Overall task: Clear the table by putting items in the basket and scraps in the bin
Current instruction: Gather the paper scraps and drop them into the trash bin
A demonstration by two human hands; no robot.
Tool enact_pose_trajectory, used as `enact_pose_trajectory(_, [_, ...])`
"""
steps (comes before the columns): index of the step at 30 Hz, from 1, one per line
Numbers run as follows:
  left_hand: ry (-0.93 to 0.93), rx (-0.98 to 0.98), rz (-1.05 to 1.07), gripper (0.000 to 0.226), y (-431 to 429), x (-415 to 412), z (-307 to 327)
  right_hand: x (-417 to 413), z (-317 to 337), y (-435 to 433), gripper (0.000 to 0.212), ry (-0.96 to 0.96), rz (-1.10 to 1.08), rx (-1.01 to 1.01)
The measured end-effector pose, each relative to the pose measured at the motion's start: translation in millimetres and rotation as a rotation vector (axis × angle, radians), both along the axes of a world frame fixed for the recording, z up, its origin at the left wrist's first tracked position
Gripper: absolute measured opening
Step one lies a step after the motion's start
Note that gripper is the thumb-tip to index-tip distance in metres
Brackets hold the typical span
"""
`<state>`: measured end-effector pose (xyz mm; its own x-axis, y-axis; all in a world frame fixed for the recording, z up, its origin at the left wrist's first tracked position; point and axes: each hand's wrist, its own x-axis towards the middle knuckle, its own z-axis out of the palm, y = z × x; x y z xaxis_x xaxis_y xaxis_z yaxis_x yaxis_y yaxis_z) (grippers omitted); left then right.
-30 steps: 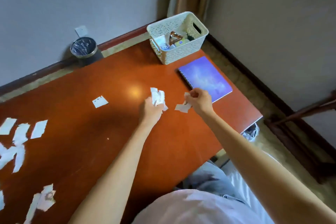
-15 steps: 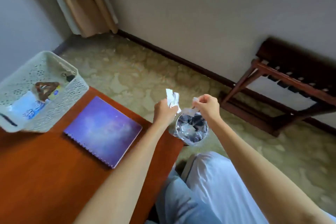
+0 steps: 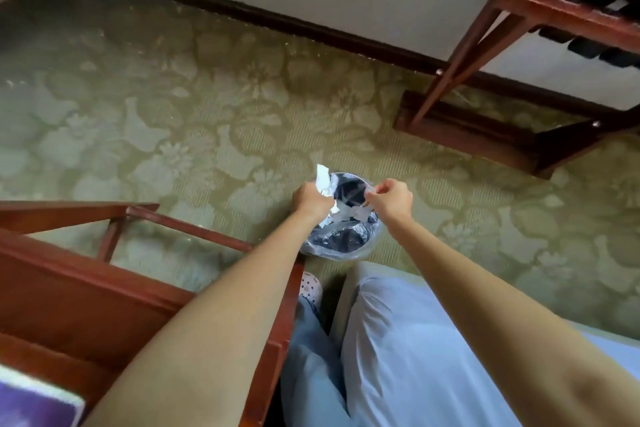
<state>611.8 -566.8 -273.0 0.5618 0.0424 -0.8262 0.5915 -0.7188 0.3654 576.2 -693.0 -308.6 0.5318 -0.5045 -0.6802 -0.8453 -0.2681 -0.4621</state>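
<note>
Paper scraps [image 3: 324, 181] are gripped in the closed left hand [image 3: 310, 198] directly above the lined bin [image 3: 341, 239] on the carpet, presumably so that they fall inside once released. The right hand [image 3: 390, 197] is held over the rim, its fingertips pinched together on a small pale scrap that is hard to make out. White pieces are seen in the bin; the basket is out of view, and only a corner of the table [image 3: 62, 295] and a purple notebook [image 3: 31, 406] is shown.

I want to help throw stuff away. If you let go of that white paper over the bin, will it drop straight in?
Probably not straight: the paper scraps look thin and crumpled, so likely light and fluttery. The left hand holds them right above the bin, so most should land inside.
</note>
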Motion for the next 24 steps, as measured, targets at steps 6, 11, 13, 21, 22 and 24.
enact_pose_trajectory(6, [0.091, 0.064, -0.068, 0.031, -16.2, 9.2, -121.6, 6.1, -118.4, -1.7, 0.026, 0.08, -0.004, 0.017])
enact_pose_trajectory(11, [0.225, 0.059, -0.111, 0.042, -19.2, 0.0, -185.6, -9.2, -183.6, 7.1, 0.02, 0.156, -0.109, 0.117])
enact_pose_trajectory(13, [0.245, 0.069, -0.171, 0.049, -18.3, -2.5, -196.6, -16.5, -196.4, 9.4, 0.01, 0.204, -0.159, 0.201])
enact_pose_trajectory(21, [0.236, 0.008, -0.132, 0.053, -13.4, 6.7, -176.0, -14.0, -155.4, 8.9, 0.04, 0.265, -0.158, 0.249])
enact_pose_trajectory(22, [0.225, 0.011, -0.124, 0.052, -12.0, 9.1, -166.6, -11.6, -146.1, 8.2, 0.039, 0.258, -0.158, 0.237])
enact_pose_trajectory(24, [0.211, 0.001, -0.102, 0.041, -8.7, 14.0, -143.2, -6.2, -124.8, 8.2, 0.035, 0.233, -0.128, 0.201])
